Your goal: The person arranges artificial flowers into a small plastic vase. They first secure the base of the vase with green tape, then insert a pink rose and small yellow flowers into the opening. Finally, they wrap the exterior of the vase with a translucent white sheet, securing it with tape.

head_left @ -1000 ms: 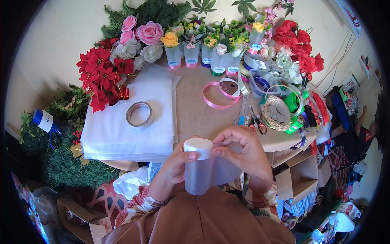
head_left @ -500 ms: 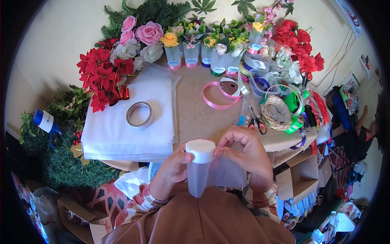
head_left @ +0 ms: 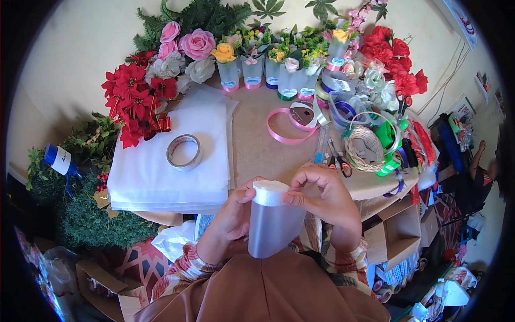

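Observation:
Above my lap, at the table's near edge, a frosted translucent plastic sheet is curled into a tube around a white foam disc. The disc fills the tube's upper end. My left hand is closed on the left side, thumb pressed near the disc's rim. On the right, my right hand pinches the sheet against the disc's edge between thumb and fingers. Scissors with orange and black handles and a cutter lie just beyond my right hand.
A tape roll rests on stacked translucent sheets at left. Pink ribbon lies mid-table. Small flower-filled pots line the back, with red flowers at left. A wicker basket stands at right; an open cardboard box sits below.
The sheet's loose right part has been drawn in around the foam disc, making a fuller tube. Both hands and the disc have shifted slightly; the disc moved a little right.

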Demonstrator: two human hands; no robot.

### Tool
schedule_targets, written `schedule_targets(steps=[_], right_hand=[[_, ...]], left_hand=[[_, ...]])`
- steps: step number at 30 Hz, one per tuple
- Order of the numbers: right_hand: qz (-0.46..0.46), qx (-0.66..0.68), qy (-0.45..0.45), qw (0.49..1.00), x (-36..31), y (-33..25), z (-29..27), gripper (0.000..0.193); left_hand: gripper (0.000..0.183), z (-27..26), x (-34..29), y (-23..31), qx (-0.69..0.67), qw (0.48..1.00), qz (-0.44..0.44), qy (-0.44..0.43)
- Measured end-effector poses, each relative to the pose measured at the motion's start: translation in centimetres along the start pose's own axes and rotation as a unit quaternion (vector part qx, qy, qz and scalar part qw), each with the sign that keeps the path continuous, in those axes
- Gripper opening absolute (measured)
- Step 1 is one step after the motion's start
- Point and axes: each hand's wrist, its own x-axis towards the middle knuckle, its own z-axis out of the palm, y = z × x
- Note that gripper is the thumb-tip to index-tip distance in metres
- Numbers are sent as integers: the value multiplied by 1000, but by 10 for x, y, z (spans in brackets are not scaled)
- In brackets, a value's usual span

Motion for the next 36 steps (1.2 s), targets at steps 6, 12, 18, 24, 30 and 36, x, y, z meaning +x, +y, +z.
schedule_targets(steps=[6,12,18,24,30,36], right_hand=[[-10,-8,-18,1000,0,-3,-3,21],[-22,-44,-11,999,0,-4,3,19],[-4,-9,-13,1000,2,-4,-3,18],[-25,17,-17,999,4,1,0,20],[-53,15,-42,998,6,2,2,22],[-23,58,-35,997,4,1,4,27]], left_hand=[[56,10,-5,7,2,1000,-7,10],[51,9,-6,3,162,984,80,7],[59,3,-6,4,44,997,57,-16],[67,1,-10,1,25,999,39,-10],[75,-8,-9,0,22,997,25,-68],[81,-12,-11,1,53,994,22,-95]])
